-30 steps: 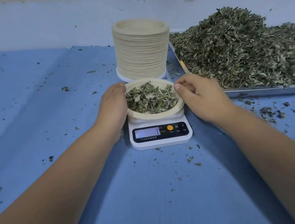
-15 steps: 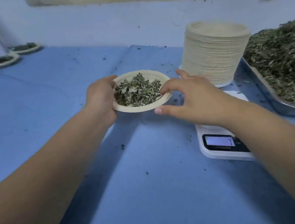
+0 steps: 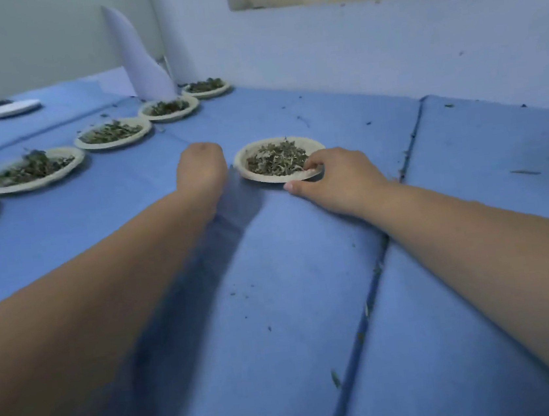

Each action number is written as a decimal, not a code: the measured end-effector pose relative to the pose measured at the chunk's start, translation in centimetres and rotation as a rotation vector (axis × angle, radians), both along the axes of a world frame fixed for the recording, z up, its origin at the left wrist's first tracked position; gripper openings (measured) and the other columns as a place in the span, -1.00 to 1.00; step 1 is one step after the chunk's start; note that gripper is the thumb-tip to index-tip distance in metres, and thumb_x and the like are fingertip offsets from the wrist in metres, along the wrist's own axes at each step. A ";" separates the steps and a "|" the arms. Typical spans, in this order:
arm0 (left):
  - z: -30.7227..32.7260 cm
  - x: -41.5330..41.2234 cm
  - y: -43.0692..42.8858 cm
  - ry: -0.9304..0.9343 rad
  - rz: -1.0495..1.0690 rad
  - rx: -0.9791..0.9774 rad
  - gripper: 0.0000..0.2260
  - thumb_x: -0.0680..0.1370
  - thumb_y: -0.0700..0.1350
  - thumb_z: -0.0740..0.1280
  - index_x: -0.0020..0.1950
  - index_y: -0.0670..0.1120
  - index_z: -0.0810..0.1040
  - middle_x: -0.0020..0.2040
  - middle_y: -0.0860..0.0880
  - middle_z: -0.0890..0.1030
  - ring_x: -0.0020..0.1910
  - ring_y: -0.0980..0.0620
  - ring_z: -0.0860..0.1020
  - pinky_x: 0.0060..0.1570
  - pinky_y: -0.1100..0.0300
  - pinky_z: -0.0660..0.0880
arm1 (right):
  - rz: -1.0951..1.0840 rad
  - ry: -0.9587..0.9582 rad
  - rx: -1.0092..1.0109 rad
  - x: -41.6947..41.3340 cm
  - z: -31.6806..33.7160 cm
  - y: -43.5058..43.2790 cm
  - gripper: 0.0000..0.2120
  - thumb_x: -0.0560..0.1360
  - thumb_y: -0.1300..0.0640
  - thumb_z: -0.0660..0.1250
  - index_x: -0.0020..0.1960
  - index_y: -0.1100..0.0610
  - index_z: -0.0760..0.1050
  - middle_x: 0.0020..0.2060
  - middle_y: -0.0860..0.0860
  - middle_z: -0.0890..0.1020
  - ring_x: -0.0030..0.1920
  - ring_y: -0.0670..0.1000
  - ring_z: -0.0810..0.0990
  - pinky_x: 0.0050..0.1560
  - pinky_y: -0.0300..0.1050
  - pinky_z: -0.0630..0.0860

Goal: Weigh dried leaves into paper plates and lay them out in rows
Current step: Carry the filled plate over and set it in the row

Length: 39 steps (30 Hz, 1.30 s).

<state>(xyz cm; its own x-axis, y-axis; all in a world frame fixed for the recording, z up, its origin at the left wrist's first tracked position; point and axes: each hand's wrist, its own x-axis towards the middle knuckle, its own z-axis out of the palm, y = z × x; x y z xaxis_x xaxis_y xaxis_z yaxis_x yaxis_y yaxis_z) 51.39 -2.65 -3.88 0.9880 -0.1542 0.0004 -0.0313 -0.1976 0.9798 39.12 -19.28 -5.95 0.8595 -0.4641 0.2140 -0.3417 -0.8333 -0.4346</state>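
Note:
A paper plate (image 3: pixel 310 144) heaped with dried leaves (image 3: pixel 276 159) sits on the blue table cover (image 3: pixel 274 276), right of a row of filled plates. My right hand (image 3: pixel 338 180) pinches its near right rim, fingers over the edge and thumb at the near side. My left hand (image 3: pixel 201 168) hovers just left of the plate with a narrow gap between them. It holds nothing, and its fingers bend away out of sight.
Several filled plates run in a row from the left edge toward the back wall: (image 3: pixel 32 168), (image 3: pixel 113 133), (image 3: pixel 168 108), (image 3: pixel 206 87). A white folded sheet (image 3: pixel 143 58) stands behind them. A flat white object (image 3: pixel 10 108) lies far left. A seam (image 3: pixel 399 173) crosses the cover.
Both hands carried the filled plate left from the scale and set it on the cover. My left hand has let go of it. The scale, plate stack and leaf tray are out of view.

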 end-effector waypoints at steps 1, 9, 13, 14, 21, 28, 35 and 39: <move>-0.4 0.5 0.6 -0.032 -0.001 0.037 -0.81 0.63 -0.17 0.15 -0.03 -0.06 0.55 0.10 -0.06 0.54 0.08 -0.06 0.48 0.10 0.21 0.40 | -0.021 0.014 0.001 2.1 -0.3 -0.4 -0.50 0.39 -0.40 0.37 0.18 -0.11 0.56 0.20 -0.04 0.62 0.27 0.11 0.53 0.21 0.00 0.45; -2.9 3.0 0.4 -0.203 -0.094 0.127 -0.60 0.56 -0.13 0.23 0.41 0.00 0.53 0.33 0.03 0.55 0.24 0.05 0.52 0.12 0.20 0.46 | -0.188 0.061 0.003 15.0 -0.8 -3.0 -0.38 0.46 -0.43 0.25 0.39 -0.11 0.42 0.35 -0.03 0.54 0.38 0.15 0.46 0.29 0.06 0.36; -3.4 3.7 0.0 -0.268 -0.138 0.246 -0.61 0.57 -0.12 0.25 0.41 0.00 0.51 0.06 0.11 0.50 -0.09 0.19 0.45 -0.22 0.33 0.31 | -0.228 0.075 -0.024 16.4 -1.1 -3.5 -0.31 0.43 -0.46 0.22 0.40 -0.07 0.38 0.33 0.01 0.55 0.36 0.17 0.48 0.27 0.08 0.38; -3.5 3.6 0.0 -0.286 -0.148 0.273 -0.61 0.57 -0.12 0.26 0.41 0.01 0.50 -0.05 0.16 0.46 -0.17 0.24 0.42 -0.26 0.37 0.27 | -0.233 0.065 -0.021 16.3 -1.1 -3.4 -0.28 0.42 -0.47 0.23 0.42 -0.05 0.36 0.34 0.02 0.55 0.36 0.18 0.48 0.27 0.08 0.40; -2.7 2.5 0.2 -0.336 -0.209 0.385 -0.60 0.59 -0.10 0.26 0.45 -0.02 0.48 0.12 0.04 0.56 0.29 -0.02 0.49 -0.02 0.25 0.28 | -0.208 0.019 -0.069 14.6 -0.6 -2.0 -0.47 0.52 -0.32 0.22 0.35 -0.02 0.42 0.28 0.12 0.57 0.31 0.24 0.50 0.26 0.11 0.47; -2.6 2.0 0.7 -0.330 -0.236 0.424 -0.63 0.62 -0.03 0.25 0.44 0.03 0.47 0.38 -0.02 0.53 0.37 0.00 0.48 0.10 0.24 0.29 | -0.159 -0.001 -0.113 14.3 -0.6 -1.7 -0.63 0.61 -0.17 0.19 0.29 0.00 0.49 0.21 0.13 0.61 0.26 0.23 0.52 0.22 0.07 0.41; -2.5 0.4 1.2 -0.282 -0.257 0.388 -0.50 0.43 0.07 0.15 0.37 0.14 0.51 0.07 0.10 0.61 0.15 0.07 0.60 0.10 0.13 0.52 | -0.172 0.135 -0.126 14.3 -0.9 -3.2 -0.61 0.64 -0.16 0.07 0.38 -0.02 0.33 0.26 0.19 0.54 0.35 0.23 0.41 0.28 0.20 0.27; -2.2 0.3 1.5 -0.262 -0.284 0.395 -0.56 0.59 -0.18 0.17 0.47 0.06 0.45 0.06 0.15 0.59 0.11 0.20 0.50 -0.03 0.58 0.35 | -0.095 0.150 -0.109 14.7 -0.8 -3.9 -0.57 0.63 -0.20 0.07 0.40 -0.01 0.32 0.29 0.19 0.51 0.39 0.21 0.36 0.38 0.26 0.26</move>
